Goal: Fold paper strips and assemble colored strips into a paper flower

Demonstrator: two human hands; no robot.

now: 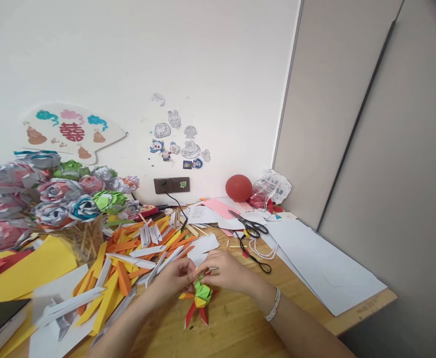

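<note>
My left hand [176, 276] and my right hand [223, 270] meet over the wooden table [240, 323], both with fingers pinched on a small folded-paper piece [203, 292]. Its middle is green, with yellow and orange parts and red strips pointing down toward me. The fingers cover its far edge, so exactly what each fingertip grips is partly hidden. A white beaded bracelet circles my right wrist.
Folded orange, yellow and white paper strips [124, 258] heap at the left, before paper flowers [54, 199]. Black scissors [250, 224], a bead string [263, 250] and a red balloon [239, 188] lie beyond my right hand. White sheets [318, 258] cover the right side.
</note>
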